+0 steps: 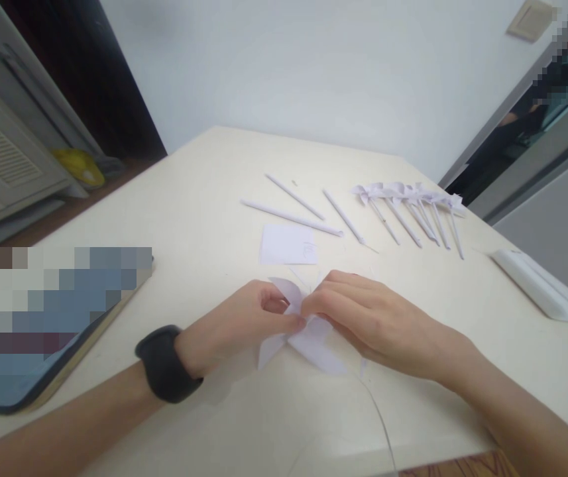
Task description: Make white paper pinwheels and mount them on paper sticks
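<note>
A white paper pinwheel [316,348] with spread, folded blades is between my two hands, just above the front part of the table. My left hand [261,315], with a black band at the wrist, pinches it from the left, thumb near its centre. From the right, my right hand [358,315] has its fingers closed at the same centre; whether they also grip a wire there is hidden. A thin wire [378,404] curves from below the right hand toward the near table edge. Just beyond the hands lies a square of white paper [288,245] with a small pencil-like mark.
Three rolled paper sticks [293,218] lie past the paper square. Several finished paper pinwheels [413,205] on sticks lie in a row at the far right. A white packet [542,285] rests near the right edge of the table [204,185]. A blurred-out flat object [65,324] is at left.
</note>
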Demonstrator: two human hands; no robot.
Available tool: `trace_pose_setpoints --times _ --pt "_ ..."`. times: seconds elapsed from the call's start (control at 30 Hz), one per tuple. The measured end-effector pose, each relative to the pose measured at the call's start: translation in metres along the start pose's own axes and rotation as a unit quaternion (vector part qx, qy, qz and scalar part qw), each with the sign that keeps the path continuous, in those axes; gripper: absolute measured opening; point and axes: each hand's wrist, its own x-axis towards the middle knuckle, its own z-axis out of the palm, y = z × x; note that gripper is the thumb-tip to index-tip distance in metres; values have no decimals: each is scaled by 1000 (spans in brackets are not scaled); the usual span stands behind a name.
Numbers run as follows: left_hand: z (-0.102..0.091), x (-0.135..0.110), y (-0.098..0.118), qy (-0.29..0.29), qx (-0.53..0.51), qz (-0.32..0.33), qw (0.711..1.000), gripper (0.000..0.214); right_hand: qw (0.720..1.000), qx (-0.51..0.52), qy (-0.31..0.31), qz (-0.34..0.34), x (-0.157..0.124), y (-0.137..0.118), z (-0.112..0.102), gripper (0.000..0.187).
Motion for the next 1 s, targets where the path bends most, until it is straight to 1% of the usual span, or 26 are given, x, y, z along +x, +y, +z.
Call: trace_pose_setpoints --times 0.13,0.23,0.3,0.4,0.53,0.6,0.77,0.9,1.0 --pt "-1 3 -6 15 18 2 1000 7 996 -71 12 -54 4 -7 3 24" --pt "-1 3 -8 17 9 -5 1000 7 994 -73 26 -72 6 -10 6 26" --pt "0 2 -7 11 -5 -4 1000 8 997 -32 35 -64 6 -10 10 25" --pt "2 1 -5 11 -38 5 999 12 996 65 51 -17 4 -6 14 20" --pt "2 0 -5 8 -76 -6 997 15 977 168 126 36 2 1 17 18" --pt "0 1 -8 10 -79 -15 997 14 969 196 140 46 2 2 17 21" --pt "-1 3 -15 21 -74 -17 997 12 971 198 134 30 2 3 19 22" --pt "1 0 -14 15 -71 -15 997 17 972 194 130 25 2 3 20 25" --pt "2 -1 -12 14 -72 -8 997 17 977 169 131 21 3 3 21 26"
